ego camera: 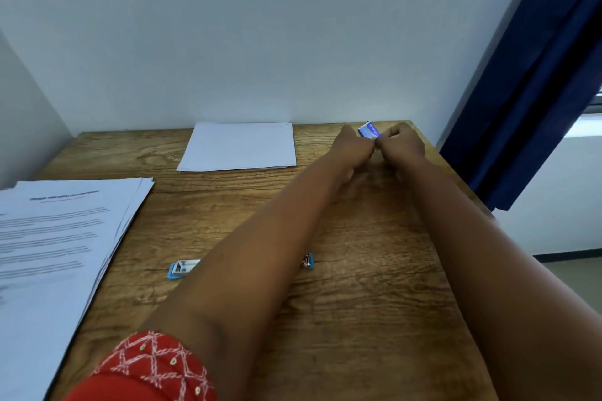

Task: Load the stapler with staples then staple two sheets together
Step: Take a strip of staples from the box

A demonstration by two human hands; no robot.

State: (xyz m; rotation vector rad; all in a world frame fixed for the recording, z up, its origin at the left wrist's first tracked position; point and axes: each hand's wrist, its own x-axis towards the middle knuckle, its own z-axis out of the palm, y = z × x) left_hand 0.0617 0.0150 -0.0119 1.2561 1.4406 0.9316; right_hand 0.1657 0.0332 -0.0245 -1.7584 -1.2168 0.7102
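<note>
Both arms are reaching out across the wooden bench (374, 286) toward its far right corner, where the two hands are meeting. The left hand (353, 148) and the right hand (404, 145) are both curled, knuckles toward the camera, and their fingertips are coming together on a small blue and white staple box (369, 130). The box is sticking up just beyond and between the two hands, tilted, with the right hand's fingers pinching at its near end; the left hand is touching it from the other side, though exactly how its fingers are lying on the box cannot be told from this angle.

The blue stapler (182, 268) is lying on the bench well back from the hands, close to the person and to the left of the left forearm, which is crossing over its middle; its other end (308, 261) is showing on the right side of that forearm.

Left of the hands, against the wall, a blank stack of white sheets (237, 146) is lying flat. Farther left and nearer the person, a pile of printed papers (55, 238) is hanging over the bench edge. A red patterned sleeve (153, 365) is covering the left upper arm. A dark blue curtain (527, 107) is hanging to the right of the right hand.
</note>
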